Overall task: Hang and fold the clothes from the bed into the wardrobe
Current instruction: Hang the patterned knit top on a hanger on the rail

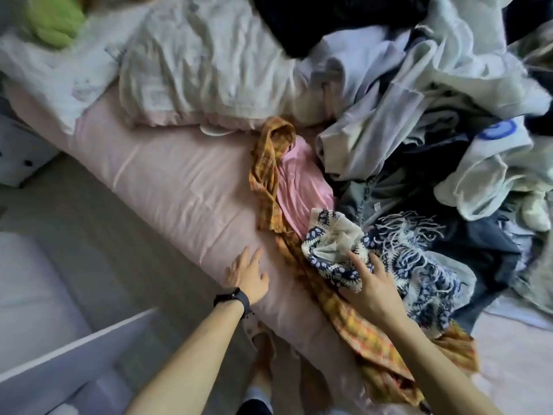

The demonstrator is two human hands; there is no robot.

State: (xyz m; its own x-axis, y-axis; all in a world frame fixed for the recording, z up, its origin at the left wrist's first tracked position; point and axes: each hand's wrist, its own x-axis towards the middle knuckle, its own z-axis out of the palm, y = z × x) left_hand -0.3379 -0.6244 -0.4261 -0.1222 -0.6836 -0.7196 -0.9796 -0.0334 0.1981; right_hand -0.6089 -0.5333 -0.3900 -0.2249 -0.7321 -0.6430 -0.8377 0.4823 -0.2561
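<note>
My left hand [248, 277] lies flat on the pink sheet of the bed [164, 181], fingers straight and a little spread, holding nothing. It sits at about 6 o'clock in my view. There is a dark watch [236, 301] on that wrist and a thin ring [256, 260] on one finger.

My right hand [371, 289], at about 5 o'clock, has its fingers curled into a blue-and-white patterned cloth [332, 247] with a long fringe and grips its bunched edge. That cloth lies on top of an orange checked garment [374, 333], which runs from 5 o'clock up towards the middle of the bed, where it wraps beside a pink garment [299, 181].

The rest of the clothes [419, 115] are heaped from 1 to 4 o'clock: pale grey, white and dark navy pieces tangled together, touching the patterned cloth on its right side.

A crumpled white blanket [203, 70] lies at 11 to 12 o'clock, and something bright green [57, 22] shows at 10 o'clock, too blurred to name.
</note>
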